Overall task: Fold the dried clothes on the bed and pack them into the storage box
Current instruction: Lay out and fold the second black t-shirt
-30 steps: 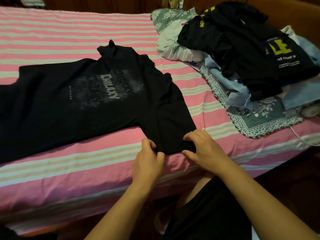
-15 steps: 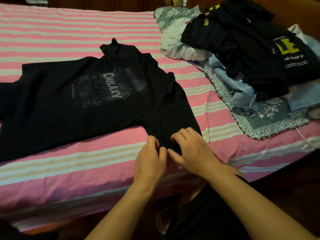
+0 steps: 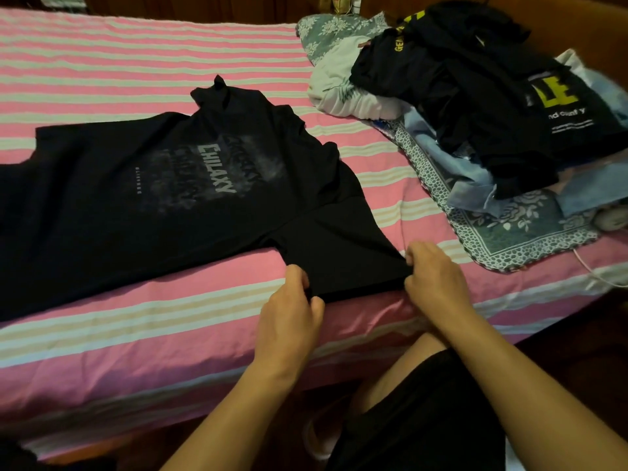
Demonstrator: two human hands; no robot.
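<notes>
While one black shirt (image 3: 163, 198) lies flat at centre left on the bed (image 3: 142, 52), two hands pinch its near sleeve hem: left hand (image 3: 289, 321) and right hand (image 3: 435, 283). One clothes pile (image 3: 475, 107) sits upper right, its count unclear. The shirt's left part is cut off.

Bed sheet (image 3: 136, 62) — pink with white and beige stripes, spread flat across the mattress. A grey-blue floral mat (image 3: 530, 232) with a pebble-pattern border lies on its right side. A thin white cable (image 3: 591, 271) runs off the mat's near corner. Dark wooden headboard (image 3: 204, 8) along the far edge. Floor below — dark, detail indistinct.
</notes>
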